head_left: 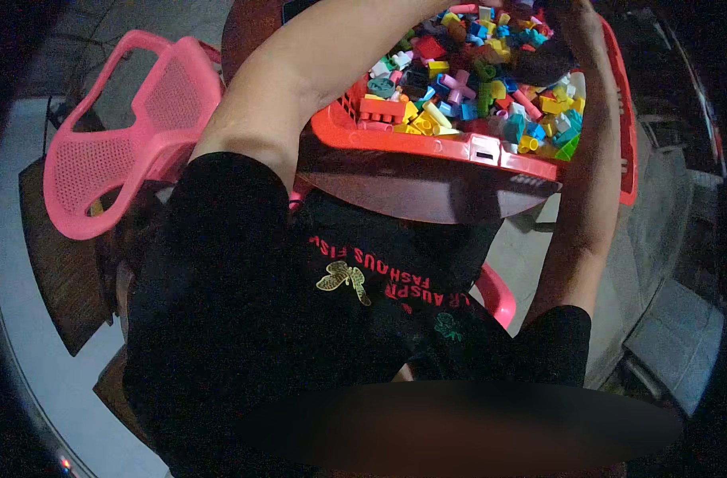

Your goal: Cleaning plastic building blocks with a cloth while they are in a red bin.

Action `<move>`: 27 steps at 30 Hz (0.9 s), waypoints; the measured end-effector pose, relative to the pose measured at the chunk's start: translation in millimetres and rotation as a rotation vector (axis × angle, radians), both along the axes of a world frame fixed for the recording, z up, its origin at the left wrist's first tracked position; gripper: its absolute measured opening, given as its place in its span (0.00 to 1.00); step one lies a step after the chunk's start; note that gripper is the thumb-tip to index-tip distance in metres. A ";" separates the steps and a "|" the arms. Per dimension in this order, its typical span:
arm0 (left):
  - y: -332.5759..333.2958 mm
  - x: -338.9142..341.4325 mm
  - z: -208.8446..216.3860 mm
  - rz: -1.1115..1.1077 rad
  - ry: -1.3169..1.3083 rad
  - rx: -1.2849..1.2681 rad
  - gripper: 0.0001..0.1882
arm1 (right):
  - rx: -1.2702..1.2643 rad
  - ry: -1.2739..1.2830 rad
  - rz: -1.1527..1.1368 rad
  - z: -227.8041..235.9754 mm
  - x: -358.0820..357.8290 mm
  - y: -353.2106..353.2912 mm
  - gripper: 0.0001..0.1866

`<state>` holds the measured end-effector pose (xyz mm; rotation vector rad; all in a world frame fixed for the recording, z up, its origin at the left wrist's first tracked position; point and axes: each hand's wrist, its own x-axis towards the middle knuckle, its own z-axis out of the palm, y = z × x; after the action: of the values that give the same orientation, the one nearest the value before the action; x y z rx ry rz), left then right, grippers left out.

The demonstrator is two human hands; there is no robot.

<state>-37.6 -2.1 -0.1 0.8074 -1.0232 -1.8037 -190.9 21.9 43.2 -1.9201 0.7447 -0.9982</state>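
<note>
A red plastic basket (407, 144) full of mixed toy building blocks (460, 86) stands in front of me. The blocks are red, yellow, blue, green, pink and white, some of them tube-shaped. My left forearm (343, 48) reaches over the basket's left side and runs out of the picture at the top, so the hand itself cannot be made out. Along the basket's right side stretches my right arm, and my right hand (577, 25) is over its far right part. Shadow and the upper edge hide those fingers and anything they may hold.
The basket rests on a round dark brown table (371, 191). To the left is a pink plastic chair (176, 95) with a mesh pattern. Part of another pink chair (497, 295) shows below the table. A grey box-like object (676, 346) lies at the lower right.
</note>
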 end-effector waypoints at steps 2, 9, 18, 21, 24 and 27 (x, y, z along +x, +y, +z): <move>-5.2 7.0 -11.9 0.052 -0.083 -0.032 0.04 | 0.383 -0.020 0.032 -1.3 5.2 -2.7 0.14; 12.5 -21.2 -12.0 0.014 -0.739 -0.145 0.10 | 0.050 0.157 -0.251 11.2 -9.5 14.6 0.14; -2.1 -34.7 -119.8 -0.175 -1.860 -0.782 0.21 | -0.123 0.364 -0.233 4.6 -7.7 -1.4 0.12; 4.7 -46.5 -86.4 -0.406 -1.821 -0.661 0.20 | -0.472 0.337 -0.296 -14.6 -24.1 -17.8 0.12; 1.8 -26.9 -70.4 -0.293 -1.883 -0.619 0.18 | -0.418 0.320 -0.266 -5.7 -10.4 -11.4 0.13; -1.9 -14.6 -63.4 0.096 -1.569 -0.552 0.18 | -0.161 0.390 -0.333 -1.3 -7.2 -6.0 0.11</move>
<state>-52.2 -4.0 -63.4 1.8539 -2.1905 -0.4157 -198.1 15.9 42.0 -2.2098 1.2733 -0.9067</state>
